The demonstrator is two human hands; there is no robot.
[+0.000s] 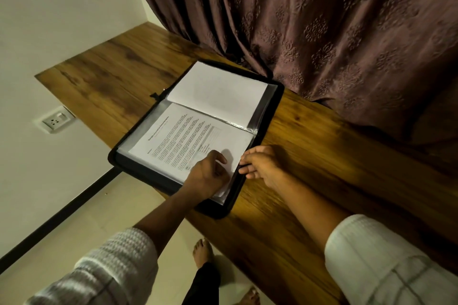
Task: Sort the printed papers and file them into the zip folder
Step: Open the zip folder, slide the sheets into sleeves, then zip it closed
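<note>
While the right grip [262,163] pinches the edge of the clear sleeve [128,146] and the left grip [205,173] lies curled on the printed page [183,136], pinching or pressing I cannot tell, in the near half of the zip folder [138,176], a skewed push could crease the sheet; the folder seems to overhang the desk [309,156].

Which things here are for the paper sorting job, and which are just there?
For the job: zip folder, printed paper, blank sheet, left hand, right hand.
Just there: curtain, wall socket, wooden desk.
</note>
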